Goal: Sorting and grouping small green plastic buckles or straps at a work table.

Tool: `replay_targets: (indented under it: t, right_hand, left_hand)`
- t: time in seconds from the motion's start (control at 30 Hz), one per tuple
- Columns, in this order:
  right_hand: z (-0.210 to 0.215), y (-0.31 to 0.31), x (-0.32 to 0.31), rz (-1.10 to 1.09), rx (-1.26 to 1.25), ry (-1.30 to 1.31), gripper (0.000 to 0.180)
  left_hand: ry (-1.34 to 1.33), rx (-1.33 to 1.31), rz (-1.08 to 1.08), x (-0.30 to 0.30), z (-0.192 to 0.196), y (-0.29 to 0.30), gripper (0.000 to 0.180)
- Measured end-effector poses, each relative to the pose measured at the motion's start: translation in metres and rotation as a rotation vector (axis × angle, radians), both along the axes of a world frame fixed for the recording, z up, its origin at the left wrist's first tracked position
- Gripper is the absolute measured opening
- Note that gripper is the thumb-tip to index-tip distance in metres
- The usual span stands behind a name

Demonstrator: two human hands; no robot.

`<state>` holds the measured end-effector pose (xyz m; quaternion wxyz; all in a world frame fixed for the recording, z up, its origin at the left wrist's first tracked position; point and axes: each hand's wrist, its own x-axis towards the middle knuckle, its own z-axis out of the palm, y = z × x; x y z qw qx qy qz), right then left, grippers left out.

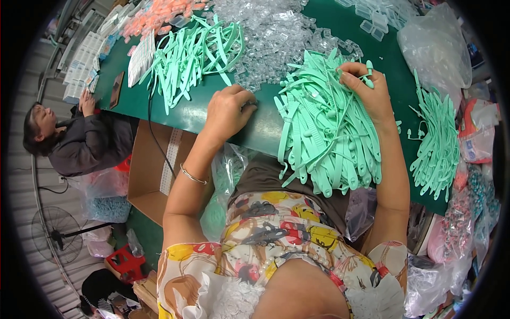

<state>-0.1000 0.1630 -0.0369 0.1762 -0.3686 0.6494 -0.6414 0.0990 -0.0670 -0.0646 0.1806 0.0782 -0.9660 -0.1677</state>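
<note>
apparently plenty is left: a mint strap heap [325,151] lies on the desk [260,119]. your right hand [366,91] pinches a strap [369,68] at the heap's far right edge; apart, left of the heap, your left hand [229,112] curls, contents unclear. how many are finished can't be told.
</note>
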Motion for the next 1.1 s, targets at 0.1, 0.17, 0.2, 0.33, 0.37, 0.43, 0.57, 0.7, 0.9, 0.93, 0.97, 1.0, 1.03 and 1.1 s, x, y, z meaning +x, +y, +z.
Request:
replay_targets:
  t: [0.1, 0.17, 0.2, 0.33, 0.37, 0.43, 0.57, 0.7, 0.9, 0.93, 0.97, 1.0, 1.03, 1.1]
  right_hand:
    - [0.002, 0.001, 0.001, 0.004, 0.012, -0.021, 0.018]
    - [0.004, 0.002, 0.001, 0.001, 0.029, 0.009, 0.017]
    - [0.005, 0.002, 0.0, 0.0, 0.046, 0.039, 0.016]
    - [0.005, 0.002, 0.002, 0.01, 0.012, 0.103, 0.015]
    - [0.006, 0.001, 0.005, 0.002, -0.021, 0.076, 0.014]
    - [0.005, -0.001, 0.007, -0.015, -0.083, 0.067, 0.013]
    - [0.007, -0.003, 0.012, 0.03, -0.081, 0.144, 0.016]
    - [0.004, -0.004, 0.011, 0.078, -0.061, 0.16, 0.019]
    - [0.004, -0.003, 0.009, 0.09, -0.055, 0.21, 0.019]
    - [0.003, -0.003, 0.009, 0.092, -0.056, 0.207, 0.019]
    - [0.002, -0.004, 0.009, 0.093, -0.054, 0.201, 0.019]
    - [0.002, -0.004, 0.009, 0.093, -0.053, 0.197, 0.019]
    - [0.002, -0.004, 0.009, 0.094, -0.054, 0.197, 0.019]
    - [0.002, -0.004, 0.01, 0.092, -0.043, 0.195, 0.019]
  left_hand:
    - [0.021, -0.033, 0.01, -0.001, 0.003, 0.003, 0.014]
    - [0.044, -0.09, -0.019, -0.002, 0.001, 0.002, 0.014]
    - [0.044, -0.092, -0.018, -0.003, 0.0, 0.001, 0.014]
    - [0.066, 0.088, -0.031, -0.01, 0.001, 0.006, 0.013]
    - [0.054, 0.363, -0.011, -0.014, 0.004, 0.01, 0.011]
    - [0.05, 0.779, 0.001, -0.027, 0.016, 0.025, 0.013]
    - [0.006, 1.472, -0.09, -0.055, 0.025, 0.048, 0.02]
    - [-0.013, 1.61, -0.156, -0.073, 0.029, 0.062, 0.023]
    - [0.004, 1.578, -0.166, -0.078, 0.029, 0.07, 0.02]
    - [0.009, 1.571, -0.168, -0.078, 0.028, 0.069, 0.02]
    - [0.009, 1.571, -0.164, -0.077, 0.026, 0.068, 0.02]
    - [0.006, 1.554, -0.172, -0.077, 0.026, 0.068, 0.021]
    - [0.003, 1.537, -0.18, -0.077, 0.025, 0.068, 0.022]
    - [0.008, 1.518, -0.172, -0.077, 0.026, 0.07, 0.022]
